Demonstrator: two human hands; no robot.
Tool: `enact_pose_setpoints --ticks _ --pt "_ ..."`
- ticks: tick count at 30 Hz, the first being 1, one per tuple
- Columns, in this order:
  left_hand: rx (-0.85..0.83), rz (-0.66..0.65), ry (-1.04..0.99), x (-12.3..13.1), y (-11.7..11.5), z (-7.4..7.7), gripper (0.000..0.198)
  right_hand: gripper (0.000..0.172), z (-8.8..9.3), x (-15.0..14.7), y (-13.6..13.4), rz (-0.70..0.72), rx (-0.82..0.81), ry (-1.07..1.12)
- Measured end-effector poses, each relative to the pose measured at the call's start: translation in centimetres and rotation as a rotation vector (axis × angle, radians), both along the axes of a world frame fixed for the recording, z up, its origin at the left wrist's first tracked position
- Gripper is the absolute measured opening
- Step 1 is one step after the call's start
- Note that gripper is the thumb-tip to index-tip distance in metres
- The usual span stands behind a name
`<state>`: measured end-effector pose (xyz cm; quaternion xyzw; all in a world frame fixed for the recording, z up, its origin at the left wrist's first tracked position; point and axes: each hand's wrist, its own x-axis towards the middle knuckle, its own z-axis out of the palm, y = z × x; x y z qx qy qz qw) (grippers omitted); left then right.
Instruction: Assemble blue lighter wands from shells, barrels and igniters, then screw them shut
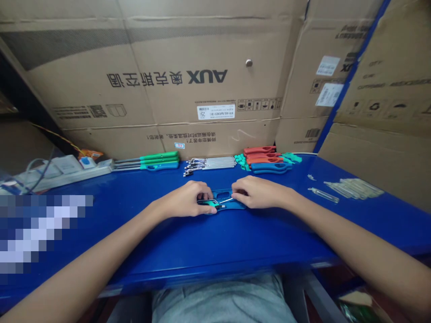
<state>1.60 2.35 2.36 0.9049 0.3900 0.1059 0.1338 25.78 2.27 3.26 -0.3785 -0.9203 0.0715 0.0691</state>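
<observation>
Fingers of the left hand point(195, 199) close round the left end of a blue handle point(235, 205), the thumb pressed along its near edge; those of the right hand point(261, 193) pinch one end of a thin rod point(226, 200) above it. The work looks partway along: a green piece point(213, 203) appears to sit in the handle, while the rod seems not yet settled. Long pieces with green and blue grips point(161, 159) at the back left look put together; silvery rods point(218, 163) and loose red handles point(262, 154) at the back look left to do. The handle lies on the table point(215, 242), midway between the forearms. It is long and low, with an oblong opening near its middle; the hands hide both its ends.
</observation>
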Motion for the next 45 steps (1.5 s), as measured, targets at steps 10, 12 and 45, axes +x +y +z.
enact_pose_setpoints --ticks 10,12,45 --pt "0.033 -0.014 0.006 -0.05 0.12 -0.11 0.037 0.023 -0.14 -0.19 0.03 -0.004 0.001 0.011" --pt "0.031 -0.017 0.000 -0.06 0.14 -0.09 0.037 0.023 -0.11 -0.22 0.03 -0.003 -0.002 0.023" --pt "-0.073 0.011 -0.057 -0.04 0.31 -0.61 0.036 0.022 -0.61 -0.39 -0.11 0.042 0.019 0.019"
